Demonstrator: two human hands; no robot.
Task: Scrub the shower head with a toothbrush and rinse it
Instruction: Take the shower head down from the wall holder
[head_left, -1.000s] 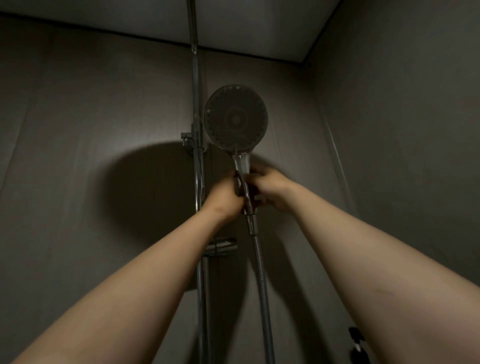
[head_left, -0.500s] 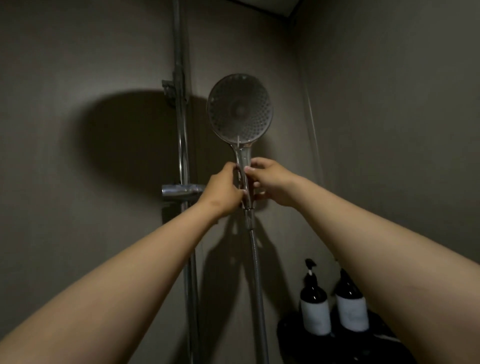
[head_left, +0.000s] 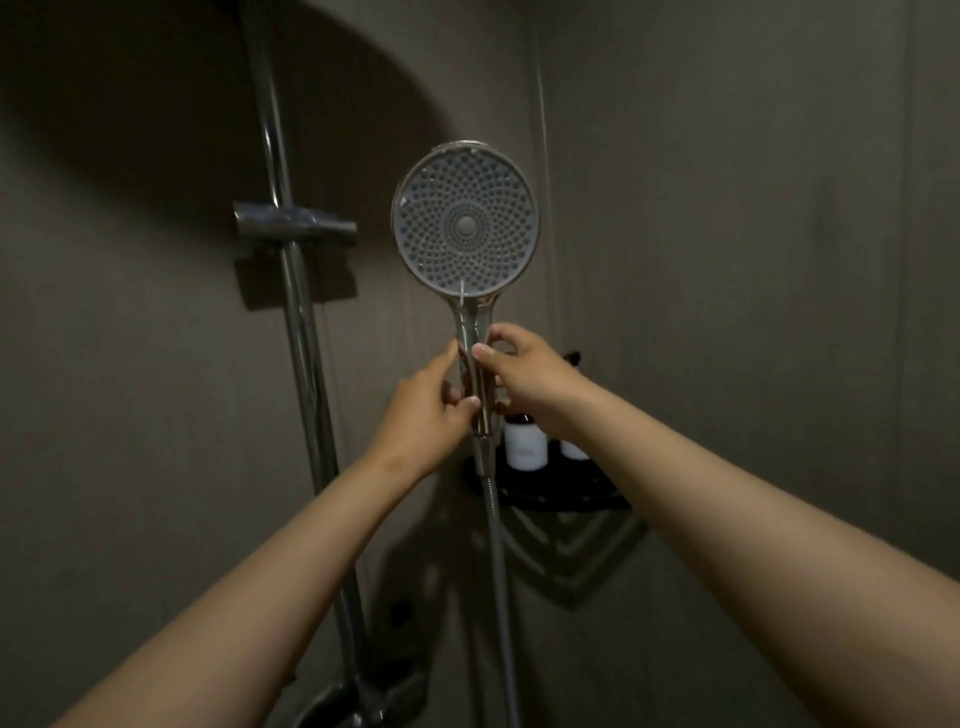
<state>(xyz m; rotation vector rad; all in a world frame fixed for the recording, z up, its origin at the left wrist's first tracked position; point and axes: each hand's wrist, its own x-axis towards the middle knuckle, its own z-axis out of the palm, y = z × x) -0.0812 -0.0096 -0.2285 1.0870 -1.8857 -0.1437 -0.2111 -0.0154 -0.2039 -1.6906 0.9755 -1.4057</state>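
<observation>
A: Shower head (head_left: 465, 223) first: your fingers (head_left: 485, 351) are clamped on its handle (head_left: 474, 332), both hands at once.

B: Right. Your left hand (head_left: 423, 415) wraps the handle from the left, with the thumb lying across the front. Your right hand (head_left: 530, 382) pinches it from the right, a little higher, thumb tip pressed to the chrome.

A: Above your hands the round head stands upright. Its nozzle face is turned toward you, and you hold it up in front of the corner of the walls.

B: Below your hands the hose (head_left: 498, 545) hangs down from the end of the handle.

A: To your left the chrome rail (head_left: 298, 312) runs up the wall. Its holder (head_left: 293, 226) sits well apart from the head.

B: Behind your right hand a black corner shelf (head_left: 561, 500) carries two dark bottles (head_left: 525, 446) with white labels. Your hand hides most of their tops.

A: A large dark shadow lies on the wall at upper left.
</observation>
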